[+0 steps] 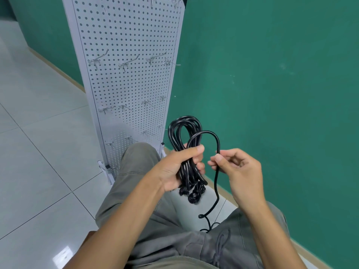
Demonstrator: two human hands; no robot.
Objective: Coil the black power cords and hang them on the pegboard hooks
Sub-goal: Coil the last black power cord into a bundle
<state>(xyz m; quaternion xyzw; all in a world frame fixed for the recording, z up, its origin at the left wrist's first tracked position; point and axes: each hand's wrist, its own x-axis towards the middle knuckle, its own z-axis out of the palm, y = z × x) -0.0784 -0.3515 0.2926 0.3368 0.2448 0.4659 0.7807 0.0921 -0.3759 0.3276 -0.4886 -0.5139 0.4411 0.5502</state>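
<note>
- Board [126, 74]: white and perforated, standing against the green wall; its hooks [124, 65] sit in rows, all bare, so nothing is hung yet.
- Left hand [174, 167]: below and right of the board's foot, its fingers are wrapped round the waist of the coil [184, 136], thumb laid across the front. That is the place to grip it: at the pinch point, where all the turns cross.
- Coil: loops stand up above the fist; the plug [194, 197] and a few tight turns hang beneath it. The cord looks light, rubbery and springy, so I would expect the loops to fan open if the grip slackens.
- Right hand [233, 167]: right of the coil, thumb and forefinger pinch the free run of cord [217, 183] just under a fresh loop.
- Tail: from that pinch it drops to the lap; its end is probably tucked among the trouser folds, though that is hard to make out.
- To hang: slip the coil's top loop over a hook.
</note>
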